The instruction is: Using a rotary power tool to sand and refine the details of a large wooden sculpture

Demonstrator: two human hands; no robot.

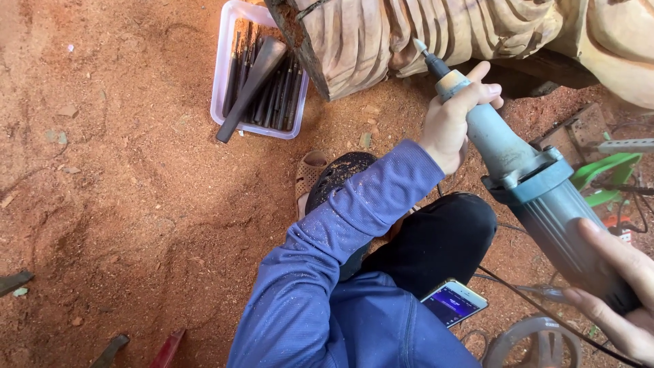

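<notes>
My left hand point(453, 123) wrapped round the grey die grinder's point(524, 184) neck, arm stretched forward, my right hand point(616, 286) gripping its rear body — burr tip up near the carved wood point(381, 37), chisel tray point(225, 68) beyond.

Soft, even daylight, no glare, faint shadow on the sawdust-covered ground point(122, 204) beside the person's knee, sharp focus throughout, slight wide-angle stretch at the picture's edges

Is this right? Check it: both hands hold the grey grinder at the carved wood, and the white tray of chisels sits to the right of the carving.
Not quite. The head view shows the white tray to the left of the carved wood. The rest holds: left hand and right hand hold the grey grinder.
</notes>
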